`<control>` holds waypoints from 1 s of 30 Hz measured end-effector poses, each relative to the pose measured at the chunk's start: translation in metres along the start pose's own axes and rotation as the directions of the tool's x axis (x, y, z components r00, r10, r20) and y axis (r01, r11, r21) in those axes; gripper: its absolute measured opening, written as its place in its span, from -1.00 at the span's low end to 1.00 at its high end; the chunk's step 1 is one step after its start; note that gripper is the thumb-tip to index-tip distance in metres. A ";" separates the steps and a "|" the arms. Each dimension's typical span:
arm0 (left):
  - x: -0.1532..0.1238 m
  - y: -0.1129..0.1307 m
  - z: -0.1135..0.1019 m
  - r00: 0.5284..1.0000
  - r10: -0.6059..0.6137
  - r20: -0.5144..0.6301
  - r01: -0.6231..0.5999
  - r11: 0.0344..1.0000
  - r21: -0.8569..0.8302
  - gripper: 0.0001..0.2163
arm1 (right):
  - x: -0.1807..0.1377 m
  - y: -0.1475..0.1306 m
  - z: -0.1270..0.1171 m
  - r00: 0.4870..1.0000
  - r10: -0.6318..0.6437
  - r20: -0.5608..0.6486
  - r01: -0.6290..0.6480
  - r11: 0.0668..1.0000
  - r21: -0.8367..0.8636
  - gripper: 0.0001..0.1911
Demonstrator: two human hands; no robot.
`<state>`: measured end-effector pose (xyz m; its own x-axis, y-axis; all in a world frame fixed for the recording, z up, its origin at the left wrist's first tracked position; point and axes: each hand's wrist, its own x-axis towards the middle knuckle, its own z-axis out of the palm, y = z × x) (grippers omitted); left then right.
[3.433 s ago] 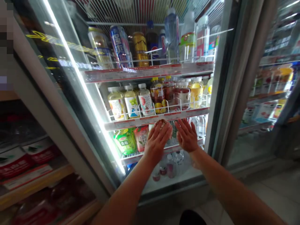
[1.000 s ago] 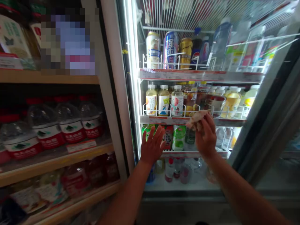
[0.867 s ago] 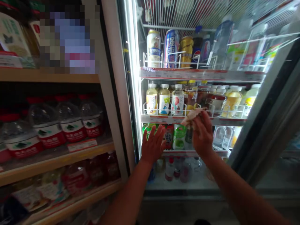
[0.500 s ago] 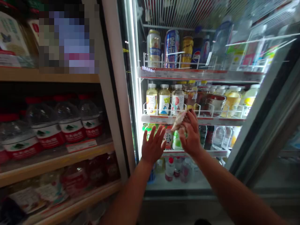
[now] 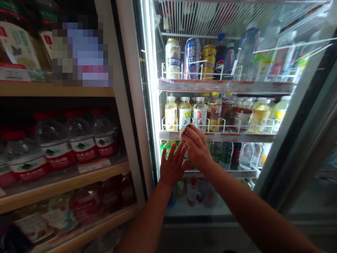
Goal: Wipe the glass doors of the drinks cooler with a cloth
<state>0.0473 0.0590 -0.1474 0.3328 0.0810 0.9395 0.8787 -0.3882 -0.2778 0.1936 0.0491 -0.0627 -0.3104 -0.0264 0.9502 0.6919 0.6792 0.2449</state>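
My right hand [image 5: 198,149] is closed on a crumpled pale cloth [image 5: 185,130], pressed toward the glass front of a lit drinks fridge. Only a small part of the cloth shows past the fingers. Just left and below, my left hand [image 5: 172,166] is stretched out with fingers spread, palm toward the glass; whether it touches is hard to tell. Behind the hands is the fridge's middle shelf rail [image 5: 244,137]. Above that rail stand white-capped tea bottles [image 5: 185,114]. Green-labelled bottles [image 5: 166,149] on the shelf below are partly covered by my hands.
Cans [image 5: 192,59] and tall bottles fill the fridge's upper shelf. The fridge's metal frame [image 5: 131,88] rises on the left. Beside it, wooden shelves [image 5: 65,182] hold red-capped water bottles [image 5: 81,140]. A dark door edge [image 5: 297,140] slants along the right.
My right hand has moved left with the cloth, close beside my left hand. My left hand has stayed nearly in place. The view has shifted slightly.
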 end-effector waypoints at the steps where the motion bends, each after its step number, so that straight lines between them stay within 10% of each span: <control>1: 0.000 0.000 0.000 1.000 0.000 0.001 0.000 1.000 -0.006 -0.38 | 0.003 0.000 0.003 1.000 0.003 -0.006 -0.003 1.000 -0.004 -0.37; 22: 0.005 0.000 -0.004 1.000 -0.013 0.014 0.013 1.000 -0.004 -0.33 | -0.030 0.025 -0.040 0.977 -0.086 0.196 0.095 0.995 -0.036 -0.41; 30: 0.007 0.000 -0.005 1.000 -0.003 0.012 0.003 1.000 0.014 -0.33 | -0.048 0.048 -0.068 0.998 0.008 0.066 -0.001 0.993 -0.116 -0.38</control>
<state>0.0483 0.0550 -0.1402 0.3339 0.0935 0.9380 0.8846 -0.3747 -0.2776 0.2863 0.0336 -0.0835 -0.3472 0.0280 0.9374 0.7631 0.5894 0.2651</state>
